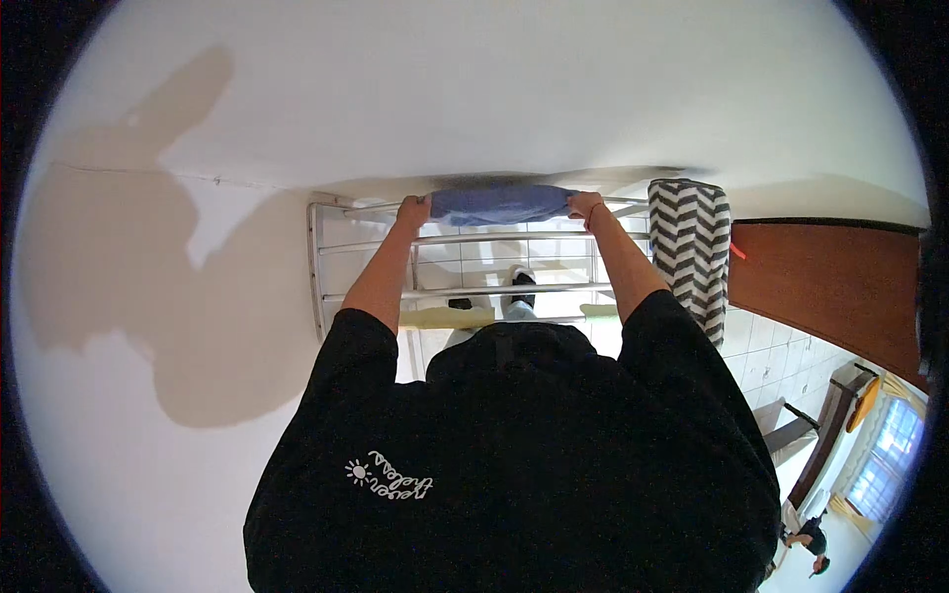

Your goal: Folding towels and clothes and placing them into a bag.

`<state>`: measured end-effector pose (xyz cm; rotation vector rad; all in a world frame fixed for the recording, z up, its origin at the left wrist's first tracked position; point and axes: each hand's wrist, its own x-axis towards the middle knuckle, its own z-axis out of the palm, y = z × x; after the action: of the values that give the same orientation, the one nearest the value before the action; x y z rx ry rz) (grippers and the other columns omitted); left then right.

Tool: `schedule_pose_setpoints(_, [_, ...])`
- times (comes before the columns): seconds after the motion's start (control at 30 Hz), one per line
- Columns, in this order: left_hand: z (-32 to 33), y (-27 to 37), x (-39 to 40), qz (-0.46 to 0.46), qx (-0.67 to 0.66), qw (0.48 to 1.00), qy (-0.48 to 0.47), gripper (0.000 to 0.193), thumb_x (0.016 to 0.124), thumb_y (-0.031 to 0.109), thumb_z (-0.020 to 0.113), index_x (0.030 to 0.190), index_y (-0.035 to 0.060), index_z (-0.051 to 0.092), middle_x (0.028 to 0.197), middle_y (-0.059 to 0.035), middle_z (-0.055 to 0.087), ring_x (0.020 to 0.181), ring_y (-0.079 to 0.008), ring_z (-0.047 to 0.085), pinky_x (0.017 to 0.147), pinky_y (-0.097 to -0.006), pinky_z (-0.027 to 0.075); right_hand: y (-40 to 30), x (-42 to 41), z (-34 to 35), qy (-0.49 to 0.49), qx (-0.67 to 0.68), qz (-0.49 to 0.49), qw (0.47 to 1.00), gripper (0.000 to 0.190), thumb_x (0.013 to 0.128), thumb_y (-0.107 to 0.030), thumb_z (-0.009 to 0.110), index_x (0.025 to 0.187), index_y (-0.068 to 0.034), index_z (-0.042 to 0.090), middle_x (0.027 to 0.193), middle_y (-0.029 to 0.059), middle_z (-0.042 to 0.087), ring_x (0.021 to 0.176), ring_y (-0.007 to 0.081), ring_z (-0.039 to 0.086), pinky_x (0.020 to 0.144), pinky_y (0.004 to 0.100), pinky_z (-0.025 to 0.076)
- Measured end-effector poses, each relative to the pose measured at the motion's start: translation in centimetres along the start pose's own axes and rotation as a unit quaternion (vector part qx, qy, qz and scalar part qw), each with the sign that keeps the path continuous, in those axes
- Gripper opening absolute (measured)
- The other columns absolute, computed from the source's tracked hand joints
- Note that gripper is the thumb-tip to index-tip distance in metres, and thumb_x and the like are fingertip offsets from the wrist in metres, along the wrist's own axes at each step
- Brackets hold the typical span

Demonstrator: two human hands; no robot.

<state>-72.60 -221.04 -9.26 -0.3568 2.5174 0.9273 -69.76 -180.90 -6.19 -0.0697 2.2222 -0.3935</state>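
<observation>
A blue cloth (504, 204), perhaps a towel, hangs over the far bar of a metal drying rack (474, 239). At the cloth's left end, my left hand (414, 212) grips its edge. My right hand (586, 206) has hold of the right end, with a thin red band at the wrist. Both arms reach straight out over the rack. A grey-and-white zigzag-patterned cloth (688, 252) is draped across the bars on the right side. On the nearest bar are a yellow cloth (446, 319) and a pale green cloth (599, 310), both partly hidden by my arms and body.
The rack stands close against a white wall (504, 89). To the right is a brown wooden panel (827, 285), with white floor tiles (764, 348) below it. Farther off at lower right are another person (812, 537) and a bright window (886, 459). My shoe (523, 285) shows beneath the bars.
</observation>
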Motion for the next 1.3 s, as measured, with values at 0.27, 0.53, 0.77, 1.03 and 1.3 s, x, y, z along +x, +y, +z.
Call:
schedule_pose_setpoints(0.27, [-1.1,8.5,-4.5,-0.067,-0.264,0.961,-0.046,0.036,0.080,0.025,0.065,0.105,0.0001,0.055,0.092,-0.0133,0.063,0.078,-0.0219,0.060,0.066,-0.0328,0.048,1.2,-6.7,-2.0,0.179,0.648,0.175,0.720,0.028,0.086,-0.035,0.055,0.085,-0.007,0.058,0.073,0.0023,0.052,0.069,0.0144,0.049,0.057,0.0368,0.041])
schedule_pose_setpoints(0.53, [-2.2,7.6,-4.7,0.064,-0.257,0.963,-0.050,0.056,0.060,-0.005,0.073,0.111,0.0031,0.054,0.096,-0.0095,0.061,0.090,-0.0184,0.058,0.071,-0.0317,0.050,4.4,-5.0,-2.5,-0.112,0.208,0.066,0.969,0.036,0.077,-0.041,0.064,0.084,-0.005,0.063,0.069,0.0009,0.057,0.053,0.0110,0.038,0.046,0.0307,0.036])
schedule_pose_setpoints(0.77, [-0.3,8.2,-3.4,0.063,-0.034,0.995,0.072,0.039,0.061,0.005,0.073,0.097,0.0116,0.061,0.077,-0.0039,0.064,0.070,-0.0177,0.062,0.064,-0.0299,0.049,5.6,-2.6,-0.4,0.178,0.399,0.152,0.886,0.043,0.078,-0.043,0.062,0.089,-0.002,0.066,0.076,0.0119,0.062,0.068,0.0153,0.057,0.054,0.0291,0.047])
schedule_pose_setpoints(1.03, [-1.3,7.3,-3.5,0.059,-0.217,0.970,0.097,0.046,0.070,0.004,0.071,0.108,0.0091,0.046,0.080,-0.0075,0.060,0.074,-0.0176,0.060,0.066,-0.0316,0.048,1.2,-5.1,-1.6,0.371,0.412,0.129,0.822,0.038,0.078,-0.040,0.063,0.079,-0.002,0.066,0.058,0.0053,0.054,0.051,0.0122,0.047,0.047,0.0275,0.039])
schedule_pose_setpoints(1.3, [-1.4,8.4,-4.9,0.109,-0.369,0.922,-0.048,0.060,0.061,-0.008,0.072,0.115,0.0057,0.048,0.096,-0.0079,0.058,0.084,-0.0149,0.056,0.071,-0.0280,0.049,1.5,-7.3,-1.0,0.291,0.583,-0.022,0.758,0.066,0.070,-0.016,0.072,0.127,0.000,0.043,0.110,0.0155,0.057,0.088,0.0233,0.058,0.078,0.0347,0.046])
